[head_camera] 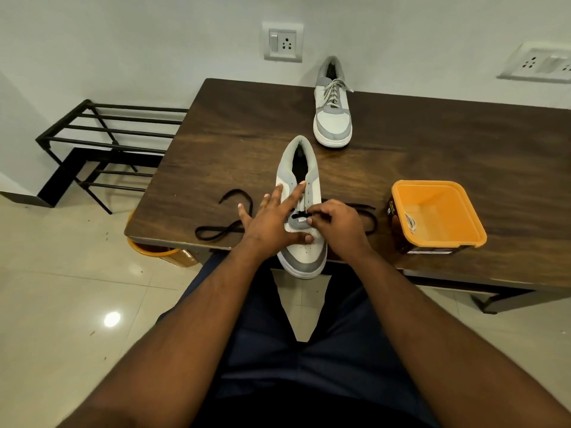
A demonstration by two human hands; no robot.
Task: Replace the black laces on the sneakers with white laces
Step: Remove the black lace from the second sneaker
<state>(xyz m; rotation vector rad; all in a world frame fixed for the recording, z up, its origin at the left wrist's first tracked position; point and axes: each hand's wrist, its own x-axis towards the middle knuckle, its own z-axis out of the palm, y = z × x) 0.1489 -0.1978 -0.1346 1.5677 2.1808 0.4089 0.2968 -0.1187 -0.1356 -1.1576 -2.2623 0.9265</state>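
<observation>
A white and grey sneaker lies at the table's near edge, toe toward me and overhanging the edge. A black lace runs through only its lowest eyelets, with its ends trailing left and right on the table. My left hand rests on the sneaker with spread, straight fingers, holding it down. My right hand pinches the black lace at the lowest eyelets. A second sneaker, laced in white, stands at the back of the table. A white lace lies in the orange tub.
The dark wooden table stands against a white wall with power sockets. A black metal shoe rack is on the left. An orange bin sits under the table's left corner. My legs are under the near edge.
</observation>
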